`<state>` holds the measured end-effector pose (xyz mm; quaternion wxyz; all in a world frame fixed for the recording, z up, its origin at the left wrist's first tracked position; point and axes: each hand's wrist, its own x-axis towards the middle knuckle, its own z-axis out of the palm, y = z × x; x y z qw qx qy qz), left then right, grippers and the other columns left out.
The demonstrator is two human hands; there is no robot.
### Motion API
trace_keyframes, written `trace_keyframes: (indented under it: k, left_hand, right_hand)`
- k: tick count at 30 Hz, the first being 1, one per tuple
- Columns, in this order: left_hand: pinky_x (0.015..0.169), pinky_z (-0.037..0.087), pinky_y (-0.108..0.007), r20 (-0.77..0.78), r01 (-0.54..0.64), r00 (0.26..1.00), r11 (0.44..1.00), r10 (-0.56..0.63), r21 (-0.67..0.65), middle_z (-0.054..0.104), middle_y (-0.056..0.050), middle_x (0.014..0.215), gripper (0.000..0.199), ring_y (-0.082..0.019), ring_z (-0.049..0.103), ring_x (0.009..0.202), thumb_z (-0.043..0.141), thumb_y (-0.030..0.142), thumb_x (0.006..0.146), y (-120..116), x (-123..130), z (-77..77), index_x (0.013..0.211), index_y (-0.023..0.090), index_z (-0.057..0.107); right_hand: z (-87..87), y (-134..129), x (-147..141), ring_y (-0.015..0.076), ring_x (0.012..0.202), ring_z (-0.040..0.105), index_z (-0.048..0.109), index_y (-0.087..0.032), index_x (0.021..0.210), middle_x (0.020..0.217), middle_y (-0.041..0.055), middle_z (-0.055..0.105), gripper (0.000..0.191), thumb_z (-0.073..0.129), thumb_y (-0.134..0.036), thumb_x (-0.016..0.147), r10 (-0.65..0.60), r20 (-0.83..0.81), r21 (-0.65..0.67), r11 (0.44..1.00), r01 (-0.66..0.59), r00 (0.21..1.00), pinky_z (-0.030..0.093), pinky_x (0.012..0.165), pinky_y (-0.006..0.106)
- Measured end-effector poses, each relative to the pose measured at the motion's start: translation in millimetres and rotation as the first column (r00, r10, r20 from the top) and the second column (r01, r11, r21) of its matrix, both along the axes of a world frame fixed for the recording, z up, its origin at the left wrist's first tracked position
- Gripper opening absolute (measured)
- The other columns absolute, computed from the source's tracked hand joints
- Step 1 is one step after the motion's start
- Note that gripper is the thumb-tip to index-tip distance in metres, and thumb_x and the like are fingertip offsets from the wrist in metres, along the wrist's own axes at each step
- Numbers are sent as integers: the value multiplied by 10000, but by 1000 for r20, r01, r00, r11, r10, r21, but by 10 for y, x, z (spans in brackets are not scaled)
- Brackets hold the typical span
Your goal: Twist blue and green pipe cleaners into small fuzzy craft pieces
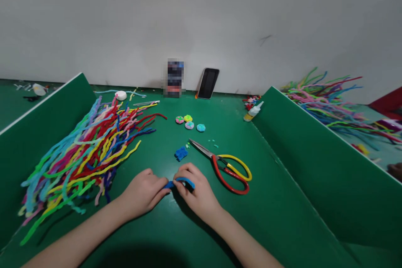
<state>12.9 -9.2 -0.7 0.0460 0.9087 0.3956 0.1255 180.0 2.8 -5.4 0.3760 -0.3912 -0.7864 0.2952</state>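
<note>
Both hands pinch one short blue pipe cleaner (188, 181) low over the green table. My left hand (143, 192) is closed on its folded left end. My right hand (196, 194) is closed near its middle, and the free end curves out to the right across the fingers. Just beyond the hands lies a small folded blue pipe-cleaner piece (181, 153). To the right rest scissors (228, 169) with one red and one yellow handle, blades pointing away to the left. Fingertips partly hide the gripped part.
A large heap of coloured pipe cleaners (91, 146) covers the left side. Several small round pipe-cleaner pieces (189, 125) lie behind the scissors. Tweezers (146, 103), a phone (208, 83) and a glue bottle (253, 112) are farther back. Green partitions (314, 167) flank the table.
</note>
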Motion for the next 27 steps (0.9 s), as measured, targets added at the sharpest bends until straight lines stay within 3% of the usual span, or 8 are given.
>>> trace_keyframes:
  k: [27]
  left_hand:
    - [519,309,-250,-1,62,998,990,-63,123,541,9,516,283,-121,491,474,249,261,860,-8,-11,-36,725,159,476]
  right_hand:
    - [4,36,-4,125,644,520,542,-150,682,682,37,562,94,461,-128,725,25,-25,-192,981,-30,999,406,605,224]
